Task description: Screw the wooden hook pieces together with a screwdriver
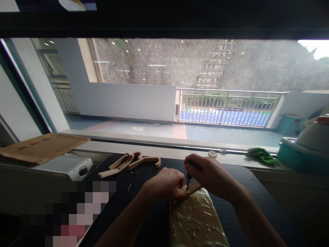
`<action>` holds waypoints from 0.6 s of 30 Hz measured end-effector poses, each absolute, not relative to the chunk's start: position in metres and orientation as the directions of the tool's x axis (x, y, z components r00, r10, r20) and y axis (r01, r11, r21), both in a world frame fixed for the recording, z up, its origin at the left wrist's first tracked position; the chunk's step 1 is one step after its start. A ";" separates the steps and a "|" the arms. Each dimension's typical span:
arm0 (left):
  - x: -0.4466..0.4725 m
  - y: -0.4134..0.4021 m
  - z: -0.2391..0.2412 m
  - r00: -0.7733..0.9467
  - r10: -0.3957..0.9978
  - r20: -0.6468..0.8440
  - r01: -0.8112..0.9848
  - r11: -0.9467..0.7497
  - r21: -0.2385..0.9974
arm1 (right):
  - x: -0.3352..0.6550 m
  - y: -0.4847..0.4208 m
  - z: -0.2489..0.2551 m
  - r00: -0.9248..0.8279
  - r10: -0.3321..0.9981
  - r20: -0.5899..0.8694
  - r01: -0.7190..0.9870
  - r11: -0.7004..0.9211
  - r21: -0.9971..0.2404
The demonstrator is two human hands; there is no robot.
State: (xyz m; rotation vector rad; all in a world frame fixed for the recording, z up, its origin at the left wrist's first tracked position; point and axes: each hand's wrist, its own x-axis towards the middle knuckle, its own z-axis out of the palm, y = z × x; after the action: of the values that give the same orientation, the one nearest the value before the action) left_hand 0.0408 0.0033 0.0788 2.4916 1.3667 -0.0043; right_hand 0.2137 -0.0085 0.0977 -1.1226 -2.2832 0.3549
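My right hand (212, 171) is wrapped round the dark handle of a screwdriver (188, 181). Its shaft points down onto a light wooden piece (195, 188), which lies across the far end of a board wrapped in clear film (197, 219). Small bumps dot the wrapped board. Beside the shaft, the closed fingers of my left hand (166, 183) press and hold the wooden piece; its left end is hidden under them. To the left lie several curved wooden hooks (147, 160), with loose screws (129, 187) scattered near them.
The black table (246, 195) meets a windowsill under a large window. A green cloth (264, 156), a roll of tape (212, 154) and a teal container (293, 156) rest along the sill. At the left, a brown envelope (46, 145) lies over a white slatted appliance (65, 166).
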 end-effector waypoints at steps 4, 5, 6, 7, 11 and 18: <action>0.041 0.003 0.079 0.552 0.821 -0.146 0.822 -0.507 0.261 | 0.211 -0.006 0.097 -0.490 0.793 0.362 0.627 0.610 -0.485; 0.041 0.002 0.080 0.554 0.820 -0.145 0.821 -0.508 0.260 | 0.211 -0.005 0.096 -0.484 0.794 0.367 0.629 0.608 -0.484; 0.040 0.002 0.080 0.556 0.819 -0.143 0.820 -0.511 0.260 | 0.210 -0.004 0.096 -0.475 0.798 0.372 0.634 0.603 -0.484; 0.040 0.002 0.079 0.557 0.818 -0.140 0.818 -0.513 0.259 | 0.209 -0.004 0.095 -0.463 0.802 0.377 0.639 0.597 -0.485; 0.039 0.003 0.078 0.560 0.817 -0.134 0.816 -0.516 0.260 | 0.208 -0.001 0.093 -0.418 0.821 0.390 0.679 0.567 -0.467; 0.040 0.003 0.079 0.555 0.818 -0.150 0.822 -0.511 0.252 | 0.212 -0.004 0.095 -0.417 0.810 0.412 0.732 0.568 -0.377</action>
State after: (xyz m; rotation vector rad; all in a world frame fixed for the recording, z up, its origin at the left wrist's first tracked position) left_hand 0.0396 0.0032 0.0788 2.4994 1.3561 -0.0171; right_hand 0.2122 -0.0039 0.0946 -1.2299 -2.2455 0.1856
